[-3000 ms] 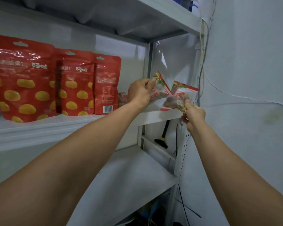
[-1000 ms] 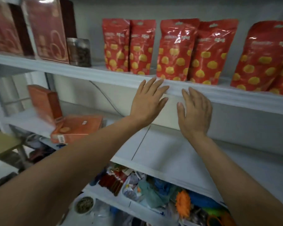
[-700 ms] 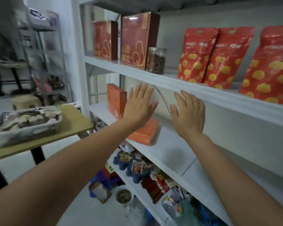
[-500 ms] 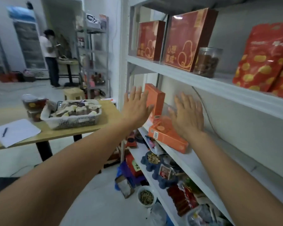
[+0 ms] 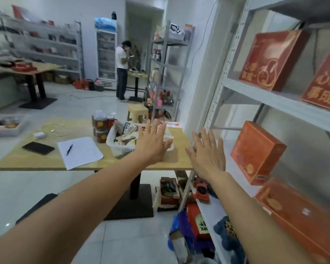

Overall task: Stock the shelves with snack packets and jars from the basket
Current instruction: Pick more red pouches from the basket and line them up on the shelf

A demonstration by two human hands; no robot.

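A white mesh basket [image 5: 120, 148] full of snack packets stands on the wooden table [image 5: 46, 159] ahead. Beside it on its left stand stacked jars [image 5: 100, 126] with dark red contents. My left hand [image 5: 151, 142] is stretched out in the air in front of the basket, fingers straight and spread, holding nothing. My right hand [image 5: 208, 152] is also flat and empty, raised beside the white shelf unit [image 5: 242, 88] on the right.
Orange boxes [image 5: 255, 151] sit on the middle shelf, red gift boxes [image 5: 271, 60] on the one above. The table also bears a paper with a pen [image 5: 78, 151] and a black phone [image 5: 38, 148]. A person [image 5: 122, 67] stands at the back. Clutter lies under the shelf.
My view has swung left from the shelf with red pouches to the table and basket. Both hands let go of the small packets and are now empty, moving towards the basket.
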